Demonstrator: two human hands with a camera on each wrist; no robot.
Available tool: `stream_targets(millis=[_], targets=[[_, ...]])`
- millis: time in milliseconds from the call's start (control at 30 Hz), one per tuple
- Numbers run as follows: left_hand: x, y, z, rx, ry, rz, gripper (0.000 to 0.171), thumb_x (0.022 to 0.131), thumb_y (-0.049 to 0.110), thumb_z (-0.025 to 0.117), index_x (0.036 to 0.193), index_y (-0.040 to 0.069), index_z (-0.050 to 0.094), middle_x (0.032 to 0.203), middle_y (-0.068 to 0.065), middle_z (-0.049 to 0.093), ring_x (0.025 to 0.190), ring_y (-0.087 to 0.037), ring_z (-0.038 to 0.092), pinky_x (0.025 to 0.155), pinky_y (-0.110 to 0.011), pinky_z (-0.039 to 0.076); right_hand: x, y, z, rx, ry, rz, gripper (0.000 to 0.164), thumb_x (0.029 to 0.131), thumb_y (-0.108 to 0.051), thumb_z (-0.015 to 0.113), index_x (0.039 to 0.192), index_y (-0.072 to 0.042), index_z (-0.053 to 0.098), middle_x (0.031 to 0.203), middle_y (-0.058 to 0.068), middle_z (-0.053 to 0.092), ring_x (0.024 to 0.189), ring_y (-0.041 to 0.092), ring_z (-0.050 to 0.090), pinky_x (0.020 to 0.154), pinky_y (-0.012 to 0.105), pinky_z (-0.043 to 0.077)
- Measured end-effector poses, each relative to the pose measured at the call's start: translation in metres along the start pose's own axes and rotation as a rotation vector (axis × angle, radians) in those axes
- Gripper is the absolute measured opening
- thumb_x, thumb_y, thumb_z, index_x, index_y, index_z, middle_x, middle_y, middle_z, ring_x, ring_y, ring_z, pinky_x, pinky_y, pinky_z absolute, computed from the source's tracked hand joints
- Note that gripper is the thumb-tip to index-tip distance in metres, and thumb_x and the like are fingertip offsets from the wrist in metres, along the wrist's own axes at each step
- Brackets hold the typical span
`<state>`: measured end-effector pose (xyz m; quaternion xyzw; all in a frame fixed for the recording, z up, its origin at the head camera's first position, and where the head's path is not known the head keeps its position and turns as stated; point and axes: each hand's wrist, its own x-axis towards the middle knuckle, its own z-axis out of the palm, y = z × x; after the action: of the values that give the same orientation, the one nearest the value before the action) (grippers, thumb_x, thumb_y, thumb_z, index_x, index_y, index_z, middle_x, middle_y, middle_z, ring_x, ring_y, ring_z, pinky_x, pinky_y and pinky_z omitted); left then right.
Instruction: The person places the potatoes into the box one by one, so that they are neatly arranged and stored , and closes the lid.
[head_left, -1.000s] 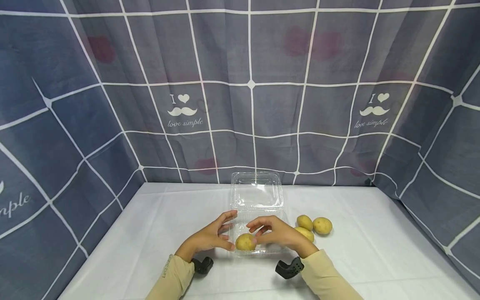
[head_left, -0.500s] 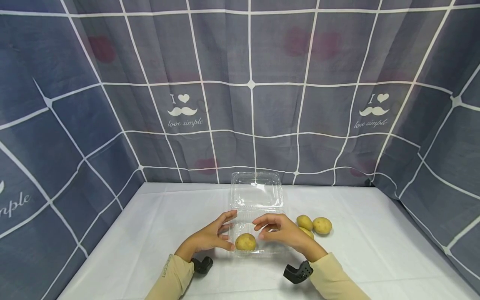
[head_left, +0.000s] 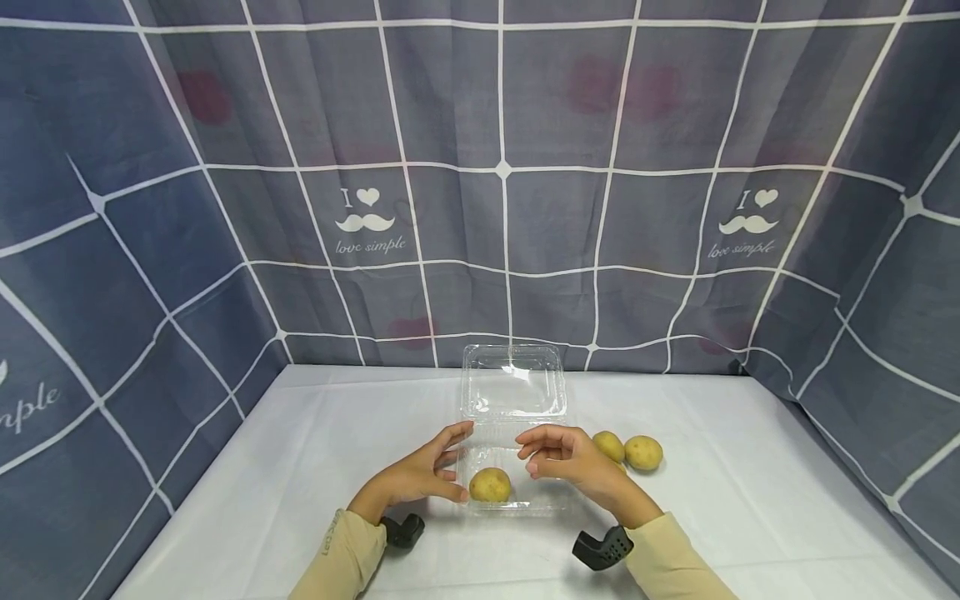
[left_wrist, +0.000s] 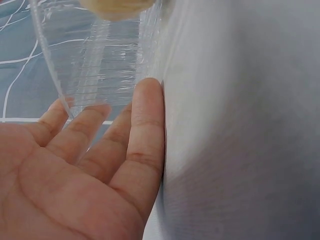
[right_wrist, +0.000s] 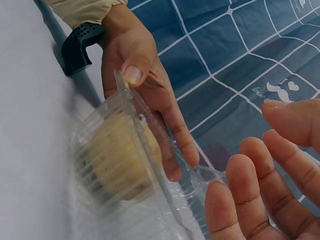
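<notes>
A clear plastic clamshell box (head_left: 513,383) stands with its lid raised at the back. One yellow potato (head_left: 490,485) lies in the front left part of its base, also visible through the ribbed wall in the right wrist view as a yellow potato (right_wrist: 120,157). My left hand (head_left: 420,475) spans the box's left side, its thumb at the front rim and its extended fingers (left_wrist: 146,115) along the wall. Over the right part of the base hovers my right hand (head_left: 573,462), fingers loosely bent and apart, holding nothing. It partly hides the potatoes behind it.
Right of the box sit more potatoes (head_left: 643,452) in a small group on the white tablecloth (head_left: 735,500). A grey checked curtain (head_left: 555,217) encloses the table at the back and both sides. Black wrist mounts (head_left: 602,548) hang at each sleeve.
My right hand has come away from the potato in the box and moved right and slightly back. The potato stays in the base; my left hand holds its place at the box's side.
</notes>
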<state>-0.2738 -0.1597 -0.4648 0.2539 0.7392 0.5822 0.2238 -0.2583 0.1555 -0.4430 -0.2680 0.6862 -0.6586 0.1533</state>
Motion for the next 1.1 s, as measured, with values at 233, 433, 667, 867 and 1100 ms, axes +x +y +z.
stream_targets(millis=[233, 433, 667, 867, 1100], targets=[[-0.001, 0.000, 0.000, 0.001, -0.003, -0.007, 0.110, 0.087, 0.004, 0.087, 0.171, 0.003, 0.016, 0.178, -0.027, 0.011, 0.159, -0.056, 0.021, 0.124, -0.059, 0.040, -0.003, -0.003, -0.006, -0.020, -0.022, -0.003, 0.053, 0.098, -0.003, 0.072, 0.138, 0.025, 0.051, 0.114, 0.006, 0.072, 0.098, 0.009, 0.069, 0.089, 0.023, 0.060], [0.000, 0.001, 0.000, 0.003, -0.013, 0.000, 0.110, 0.088, 0.005, 0.087, 0.171, 0.002, 0.016, 0.178, -0.027, 0.011, 0.159, -0.056, 0.022, 0.123, -0.058, 0.041, -0.006, -0.009, -0.014, -0.113, -0.005, -0.021, 0.048, 0.097, -0.004, 0.074, 0.136, 0.020, 0.059, 0.116, 0.016, 0.073, 0.099, 0.010, 0.071, 0.088, 0.022, 0.059], [0.001, -0.002, -0.001, -0.004, -0.020, 0.008, 0.109, 0.089, 0.006, 0.087, 0.171, 0.002, 0.015, 0.178, -0.027, 0.010, 0.159, -0.055, 0.021, 0.125, -0.057, 0.039, -0.010, -0.015, -0.025, -0.197, 0.007, -0.024, 0.045, 0.098, -0.004, 0.073, 0.136, 0.016, 0.062, 0.119, 0.025, 0.071, 0.100, 0.011, 0.071, 0.090, 0.023, 0.060], [0.001, -0.006, -0.002, -0.027, -0.026, 0.026, 0.110, 0.090, 0.008, 0.088, 0.171, 0.002, 0.014, 0.178, -0.028, 0.010, 0.160, -0.054, 0.019, 0.127, -0.056, 0.037, -0.016, -0.019, -0.036, -0.220, 0.003, -0.009, 0.047, 0.099, -0.005, 0.074, 0.138, 0.016, 0.060, 0.122, 0.034, 0.067, 0.102, 0.012, 0.071, 0.090, 0.024, 0.060], [0.002, -0.011, -0.002, -0.080, -0.034, 0.068, 0.111, 0.089, 0.007, 0.089, 0.171, -0.001, 0.014, 0.177, -0.030, 0.008, 0.161, -0.054, 0.012, 0.130, -0.054, 0.029, -0.021, -0.024, -0.045, -0.234, 0.010, -0.008, 0.044, 0.099, -0.006, 0.075, 0.137, 0.013, 0.063, 0.120, 0.025, 0.071, 0.103, 0.014, 0.072, 0.090, 0.025, 0.061]])
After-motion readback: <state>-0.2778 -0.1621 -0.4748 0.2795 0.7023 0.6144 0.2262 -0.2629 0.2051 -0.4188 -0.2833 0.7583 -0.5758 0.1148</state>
